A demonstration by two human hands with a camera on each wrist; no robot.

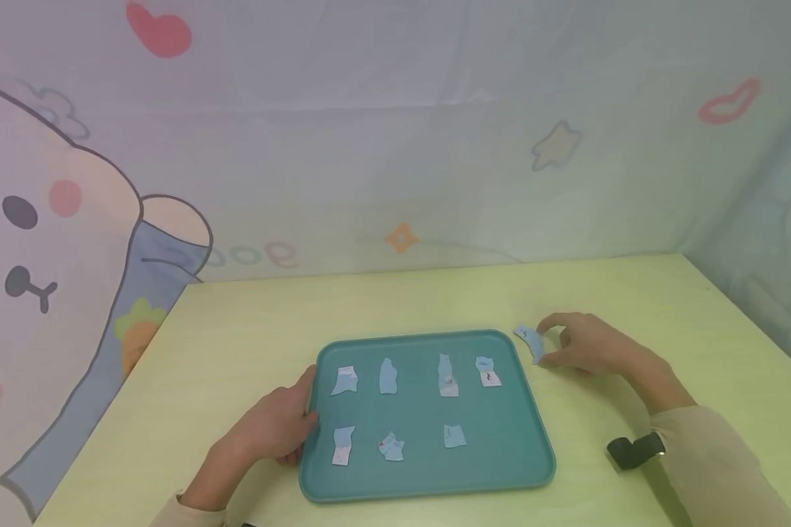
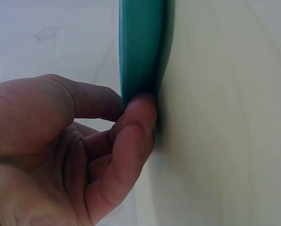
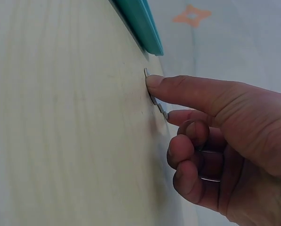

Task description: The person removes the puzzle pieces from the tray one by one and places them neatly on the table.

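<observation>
Head view: blue piece [image 1: 533, 343] just beside green tray [image 1: 415, 410], pinched by right hand [image 1: 587, 345]; seven more pieces [image 1: 387, 377] inside. Left wrist view: left hand [image 2: 65, 150] clamped on tray edge, pieces liable to slide if jolted. Right wrist view: slippage possible from slight pinch.

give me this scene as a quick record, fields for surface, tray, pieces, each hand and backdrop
surface: pale yellow table
tray: teal tray, rounded corners, on the table
pieces on tray: seven small irregular pieces, light blue, some partly white; four in the far row, three in the near row
piece off tray: one light blue loose piece, beside the tray's right edge
left hand: left hand grips the tray's left edge
right hand: right hand pinches the loose piece
backdrop: printed backdrop with cartoon bear
</observation>
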